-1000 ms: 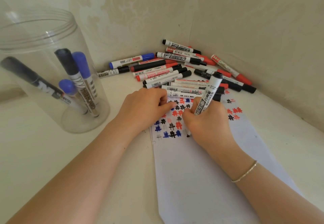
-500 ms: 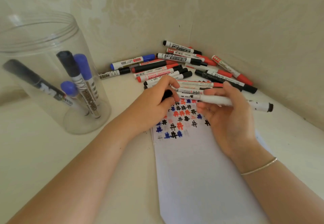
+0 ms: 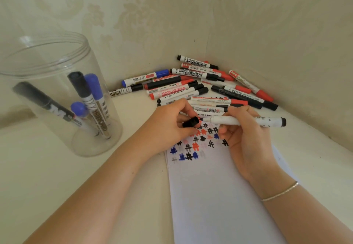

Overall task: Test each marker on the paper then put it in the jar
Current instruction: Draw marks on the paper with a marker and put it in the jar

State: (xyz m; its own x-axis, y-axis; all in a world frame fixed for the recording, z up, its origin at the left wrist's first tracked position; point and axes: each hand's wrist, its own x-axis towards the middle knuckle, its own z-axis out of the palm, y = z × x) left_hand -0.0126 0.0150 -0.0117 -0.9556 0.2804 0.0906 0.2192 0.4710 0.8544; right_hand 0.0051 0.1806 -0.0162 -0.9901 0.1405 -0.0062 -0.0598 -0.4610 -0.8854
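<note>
Marker (image 3: 246,121) is lying level over the paper (image 3: 219,196), right hand (image 3: 248,138) gripping it; left hand (image 3: 172,121) fingers pinching cap (image 3: 191,122) at nine o'clock. Advisable: align squarely, press until seated.

Two bare forearms reach forward from the bottom edge, converging toward the centre. The left hand (image 3: 168,123) is palm down, its fingers (image 3: 188,110) curled, pinching a small black cap (image 3: 191,122). The right hand (image 3: 246,138) is turned palm inward, fingers curled around a marker (image 3: 246,121) held level. A thin bracelet (image 3: 279,192) circles the right wrist.
</note>
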